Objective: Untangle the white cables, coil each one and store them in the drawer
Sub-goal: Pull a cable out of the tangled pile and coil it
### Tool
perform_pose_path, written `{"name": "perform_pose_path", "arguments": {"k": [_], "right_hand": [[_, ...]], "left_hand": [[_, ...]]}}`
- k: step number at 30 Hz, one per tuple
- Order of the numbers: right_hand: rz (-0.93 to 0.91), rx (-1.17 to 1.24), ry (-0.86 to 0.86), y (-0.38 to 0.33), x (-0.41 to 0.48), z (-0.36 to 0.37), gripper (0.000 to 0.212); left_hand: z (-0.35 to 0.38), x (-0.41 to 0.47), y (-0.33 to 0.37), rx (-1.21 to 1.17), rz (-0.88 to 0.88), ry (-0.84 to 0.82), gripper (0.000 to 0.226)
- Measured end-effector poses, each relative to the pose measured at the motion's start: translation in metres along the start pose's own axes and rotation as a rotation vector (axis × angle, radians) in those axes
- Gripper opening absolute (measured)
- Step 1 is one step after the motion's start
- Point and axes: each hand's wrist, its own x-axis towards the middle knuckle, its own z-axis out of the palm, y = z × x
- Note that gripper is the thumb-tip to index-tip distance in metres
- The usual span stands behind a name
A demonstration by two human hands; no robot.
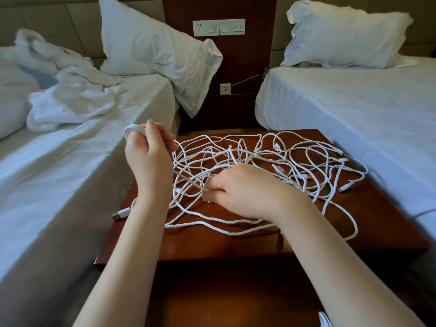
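— What's the lay of it from where you stand?

— A rumpled white-sheeted bed on the left [70, 166], a smooth white-sheeted bed on the right [354, 109], and between them a dark reddish wooden nightstand [212, 244]. Spread over most of its top is a loose tangle of thin white cables [295, 161]. Nothing is stored yet, and I can't see the drawer from here.

— And the hands?

— The left hand [147, 156] is held up over the stand's far left corner, its fingers curled round a small white coil of cable [132, 131]. The right hand [240, 192] is low in the middle of the tangle, its fingertips [212, 185] pinching a single strand [188, 179].

— Which way does that strand run?

— Up and to the left. It slants fairly straight from the right fingers toward the left hand, crossing over other loops. It seems to join the coil, though I can't be sure. I'd say the right hand feeds and the left, nearer the coil, winds. A white USB plug [120, 213] lies at the stand's left edge, just beside the left forearm.
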Motion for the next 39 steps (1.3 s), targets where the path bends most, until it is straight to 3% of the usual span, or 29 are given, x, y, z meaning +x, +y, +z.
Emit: {"name": "perform_pose_path", "arguments": {"k": [4, 9, 12, 17, 24, 27, 31, 39], "right_hand": [[-0.033, -0.002, 0.053, 0.001, -0.002, -0.002, 0.031], [-0.085, 0.0, 0.207, 0.01, -0.007, -0.011, 0.032], [-0.118, 0.044, 0.371, 0.017, -0.009, -0.014, 0.023], [-0.194, 0.064, 0.639, 0.029, -0.004, -0.013, 0.022], [-0.233, 0.078, 0.847, 0.033, -0.002, -0.013, 0.025], [-0.192, 0.104, 0.854, 0.038, -0.001, -0.014, 0.028], [-0.138, 0.179, 0.828, 0.052, -0.003, -0.015, 0.028], [-0.133, 0.324, 0.704, 0.057, -0.002, -0.013, 0.02]], "left_hand": [[0.007, -0.01, -0.004, 0.249, 0.224, -0.044, 0.029], [0.0, -0.009, -0.019, 0.458, 0.367, -0.077, 0.036], [-0.003, -0.008, -0.024, 0.529, 0.342, -0.149, 0.046], [0.005, -0.016, -0.02, 0.56, 0.2, -0.34, 0.043], [0.011, -0.021, -0.006, 0.309, -0.161, -0.705, 0.046], [0.011, -0.023, 0.006, 0.206, -0.211, -0.948, 0.054], [0.007, -0.023, 0.016, -0.111, -0.395, -1.24, 0.047], [0.004, -0.02, 0.024, -0.244, -0.479, -1.349, 0.041]]}}
